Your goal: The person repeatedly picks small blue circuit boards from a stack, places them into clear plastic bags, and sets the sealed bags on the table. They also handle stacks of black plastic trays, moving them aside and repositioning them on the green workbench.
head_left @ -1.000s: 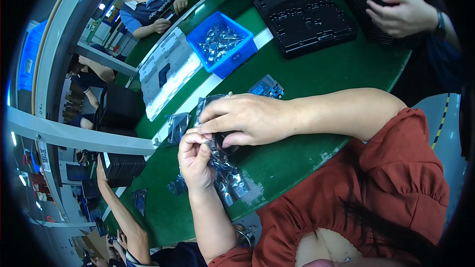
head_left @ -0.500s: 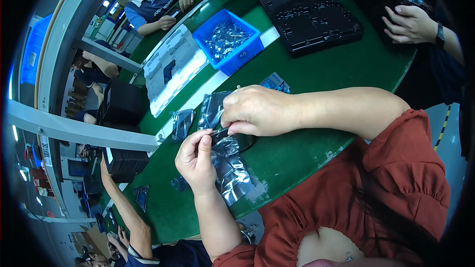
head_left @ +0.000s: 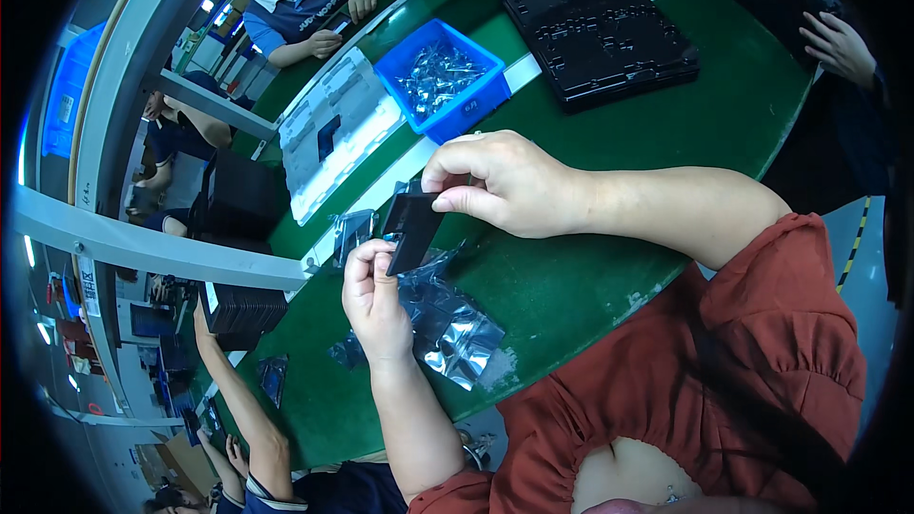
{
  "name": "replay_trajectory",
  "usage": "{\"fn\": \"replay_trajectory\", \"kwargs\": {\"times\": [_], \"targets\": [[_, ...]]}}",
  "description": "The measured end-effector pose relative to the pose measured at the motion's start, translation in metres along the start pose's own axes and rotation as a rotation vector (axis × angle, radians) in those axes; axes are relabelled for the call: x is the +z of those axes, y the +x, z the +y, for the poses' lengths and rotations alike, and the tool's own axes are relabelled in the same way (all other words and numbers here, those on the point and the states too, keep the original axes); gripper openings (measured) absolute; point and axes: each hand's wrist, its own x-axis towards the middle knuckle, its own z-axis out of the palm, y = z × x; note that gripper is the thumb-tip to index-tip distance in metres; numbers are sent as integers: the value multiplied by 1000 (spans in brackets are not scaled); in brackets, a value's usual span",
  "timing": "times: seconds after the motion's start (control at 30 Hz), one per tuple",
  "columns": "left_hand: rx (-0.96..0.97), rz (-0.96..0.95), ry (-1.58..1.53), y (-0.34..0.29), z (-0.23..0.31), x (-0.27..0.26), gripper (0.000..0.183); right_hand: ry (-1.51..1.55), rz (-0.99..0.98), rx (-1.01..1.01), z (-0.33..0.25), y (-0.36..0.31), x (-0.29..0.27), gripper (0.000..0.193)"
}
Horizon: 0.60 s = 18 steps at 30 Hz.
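Note:
A thin dark rectangular panel (head_left: 415,229) is held up between my two hands, tilted above the table. My left hand (head_left: 374,297) pinches its lower edge between thumb and fingers. At the upper right corner, my right hand (head_left: 509,181) grips it with thumb and fingertips. Beneath and in front of my left hand lie crumpled shiny anti-static bags (head_left: 455,331) on the green table. Another silvery bag (head_left: 353,234) rests just beyond my left hand, partly hidden by the panel and fingers.
A blue bin (head_left: 470,112) of small shiny parts stands ahead, beside a white tray (head_left: 350,157) with a black piece on it. Stacked black trays (head_left: 609,43) sit far right. A co-worker's hand (head_left: 838,46) is at the right edge; another person's arm (head_left: 249,409) reaches in at left.
The panel, earlier edge-on and mostly hidden between my fingers, now shows its broad face. My right hand has moved up, away from the left. The co-worker's hand at right has shifted outward.

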Motion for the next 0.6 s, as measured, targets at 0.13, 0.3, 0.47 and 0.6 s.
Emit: {"fn": "replay_trajectory", "kwargs": {"times": [0.13, 0.3, 0.47, 0.6], "targets": [[52, -20, -119, -2, 2, 5, 29, 37, 10, 84, -5, 1, 3, 14], [102, 39, -91, -1, -5, 12, 34, 217, 117, 241, -12, -2, 10, 30], [8, 45, -70, -2, -3, 9, 23, 66, 31, 88, -12, -3, 6, 35], [-64, 33, -354, -4, 10, -15, 20, -146, -23, -237, -19, 7, -4, 39]]}}
